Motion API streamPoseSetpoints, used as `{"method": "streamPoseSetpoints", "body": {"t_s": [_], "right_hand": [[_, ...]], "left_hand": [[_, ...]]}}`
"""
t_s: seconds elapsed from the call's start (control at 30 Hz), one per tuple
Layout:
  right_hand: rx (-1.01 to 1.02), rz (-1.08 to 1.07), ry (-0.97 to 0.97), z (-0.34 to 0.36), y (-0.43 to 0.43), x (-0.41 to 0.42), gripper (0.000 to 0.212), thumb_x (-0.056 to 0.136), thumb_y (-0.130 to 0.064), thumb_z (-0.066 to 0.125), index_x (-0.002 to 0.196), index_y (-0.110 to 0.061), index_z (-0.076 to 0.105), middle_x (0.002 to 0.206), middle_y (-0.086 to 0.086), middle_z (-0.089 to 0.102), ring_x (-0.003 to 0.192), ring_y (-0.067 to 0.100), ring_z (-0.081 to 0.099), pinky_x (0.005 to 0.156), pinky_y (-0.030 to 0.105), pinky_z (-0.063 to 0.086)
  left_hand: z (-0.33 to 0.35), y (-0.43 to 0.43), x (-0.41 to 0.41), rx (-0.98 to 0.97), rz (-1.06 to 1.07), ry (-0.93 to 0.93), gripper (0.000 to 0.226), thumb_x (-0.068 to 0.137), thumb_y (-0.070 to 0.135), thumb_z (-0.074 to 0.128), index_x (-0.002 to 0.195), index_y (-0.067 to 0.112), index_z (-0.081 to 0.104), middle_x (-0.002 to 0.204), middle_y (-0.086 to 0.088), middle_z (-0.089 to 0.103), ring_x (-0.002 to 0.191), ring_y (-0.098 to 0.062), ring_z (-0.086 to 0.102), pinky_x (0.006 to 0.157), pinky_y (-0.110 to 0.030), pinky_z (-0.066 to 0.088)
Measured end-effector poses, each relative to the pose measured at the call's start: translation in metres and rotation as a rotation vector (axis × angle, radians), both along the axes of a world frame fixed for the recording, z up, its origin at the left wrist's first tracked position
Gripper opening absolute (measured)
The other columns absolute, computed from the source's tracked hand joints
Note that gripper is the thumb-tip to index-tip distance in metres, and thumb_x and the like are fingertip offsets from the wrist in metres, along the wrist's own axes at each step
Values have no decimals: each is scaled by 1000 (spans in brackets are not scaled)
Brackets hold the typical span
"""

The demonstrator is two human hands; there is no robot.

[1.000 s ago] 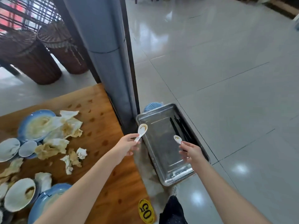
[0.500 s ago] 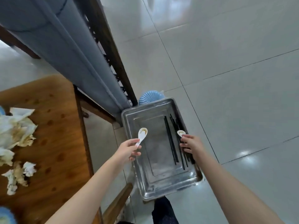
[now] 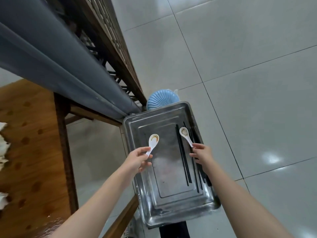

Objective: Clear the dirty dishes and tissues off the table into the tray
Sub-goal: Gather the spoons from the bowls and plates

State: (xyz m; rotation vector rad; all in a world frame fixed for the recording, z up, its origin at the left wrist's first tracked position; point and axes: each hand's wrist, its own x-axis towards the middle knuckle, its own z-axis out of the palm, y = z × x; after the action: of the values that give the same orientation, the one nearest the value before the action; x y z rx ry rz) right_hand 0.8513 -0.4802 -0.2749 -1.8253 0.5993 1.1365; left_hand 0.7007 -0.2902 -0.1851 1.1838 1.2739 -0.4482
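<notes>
Over the steel tray (image 3: pixel 171 169), both of your hands now hang with 1 white soup spoon each. Your left hand (image 3: pixel 137 160) pinches the handle end of the left spoon (image 3: pixel 153 142) between thumb and curled fingers. Its bowl is marked with an orange ring of sauce and points away from you above the tray's left half. Your right hand (image 3: pixel 202 153) pinches only the tip of the handle of the right spoon (image 3: pixel 185 134). That spoon's bowl lies over or just beside the black chopsticks (image 3: pixel 182 155), which lie along the tray's right side. Whether it already touches the metal cannot be told from this view.

1 second ago your hands were just reaching the tray's near end, and the dirty plates on the worktop (image 3: pixel 30 152) were in view. Since then both hands have moved further in over the tray. The right spoon showed only its bowl above your fingers 0.5 s ago, and now it shows its full length.

That suggests you are at the point of letting go. The right spoon looks closest to release, and the left one sits higher and needs lowering. Ease both down rather than dropping them, since ceramic on steel can chip or bounce.

Most of the job remains. Soiled tissues (image 3: pixel 3 146) show at the worktop's left edge, and the plates are out of view. A blue ribbed object (image 3: pixel 162 98) sits just beyond the tray's far end.
</notes>
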Motion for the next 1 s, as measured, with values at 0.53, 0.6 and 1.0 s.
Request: {"method": "streamPoseSetpoints", "body": {"t_s": [0.53, 0.6, 1.0], "right_hand": [[-31, -77, 19, 63, -110, -11, 21, 88, -5, 60, 108, -13, 63, 97, 9, 70, 80, 24, 67, 62, 30, 46], [-30, -91, 3, 71, -117, -15, 21, 89, -5, 59, 108, -13, 63, 98, 10, 70, 80, 23, 67, 65, 32, 46], [38, -36, -54, 148, -87, -40, 23, 93, -5, 53, 116, -7, 59, 100, 14, 68, 82, 26, 61, 72, 34, 49]], "left_hand": [[-6, -70, 77, -18, -199, -78, 34, 100, 27, 50, 133, 22, 50, 122, 3, 63, 81, -11, 63, 66, -25, 43], [-2, -77, 77, -105, -356, -35, 42, 101, 34, 46, 142, 26, 41, 136, 1, 53, 95, -16, 63, 72, -28, 47], [60, -49, -7, -20, -382, -41, 38, 96, 28, 57, 133, 25, 50, 121, 4, 63, 89, -11, 66, 70, -22, 46]]}}
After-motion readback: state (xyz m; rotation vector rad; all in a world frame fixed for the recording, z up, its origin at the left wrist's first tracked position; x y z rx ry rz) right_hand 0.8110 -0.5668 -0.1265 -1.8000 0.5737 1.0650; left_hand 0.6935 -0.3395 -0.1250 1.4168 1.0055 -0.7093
